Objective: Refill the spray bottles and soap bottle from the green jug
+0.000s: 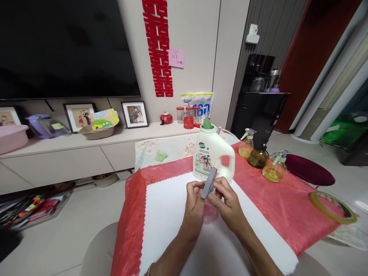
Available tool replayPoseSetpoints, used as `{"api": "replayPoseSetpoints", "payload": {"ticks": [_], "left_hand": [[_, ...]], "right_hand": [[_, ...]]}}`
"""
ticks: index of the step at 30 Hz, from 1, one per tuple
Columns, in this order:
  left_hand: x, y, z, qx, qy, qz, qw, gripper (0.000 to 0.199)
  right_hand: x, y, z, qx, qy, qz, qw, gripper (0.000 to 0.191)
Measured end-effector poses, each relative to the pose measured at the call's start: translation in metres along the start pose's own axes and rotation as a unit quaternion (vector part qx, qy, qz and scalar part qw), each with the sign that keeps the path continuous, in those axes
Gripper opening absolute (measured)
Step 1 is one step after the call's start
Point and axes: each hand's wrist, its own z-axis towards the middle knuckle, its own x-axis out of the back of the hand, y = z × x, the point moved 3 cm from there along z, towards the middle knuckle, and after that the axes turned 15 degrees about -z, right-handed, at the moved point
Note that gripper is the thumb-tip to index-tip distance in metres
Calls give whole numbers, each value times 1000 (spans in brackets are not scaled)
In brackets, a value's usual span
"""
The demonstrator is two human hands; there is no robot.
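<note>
Over the white sheet point(169, 214), both of my hands close around the top of a small clear pink bottle point(210, 214). A long grey spray head point(209, 183) rises tilted between my fingers. My left hand point(193, 203) grips at the left side of the bottle's neck. With thumb and fingers, my right hand point(227, 197) pinches the grey head from the right; the fingers hide the joint between head and bottle. Just behind stands a large cream detergent jug point(212, 147), its mouth showing a green spout point(207, 124).
Several spray bottles point(273, 168) stand at the table's right side, near a tape roll point(333, 207). A red plastic cover point(258, 195) lies beneath the sheet. A green cap-like piece point(161, 155) is at the back left. Jars point(180, 115) stand on the cabinet behind.
</note>
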Motion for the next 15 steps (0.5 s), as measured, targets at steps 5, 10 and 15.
{"api": "replayPoseSetpoints", "payload": {"ticks": [5,10,15], "left_hand": [[-1,1,0,4,15,-9,1000,20],[3,1,1,7,29,10,999,17],[5,2,1,2,37,2,999,25]], "right_hand": [[-7,-2,-2,-21,69,3,997,16],[-18,3,-7,-63,122,17,990,19],[-13,5,-1,-36,-6,66,997,31]]}}
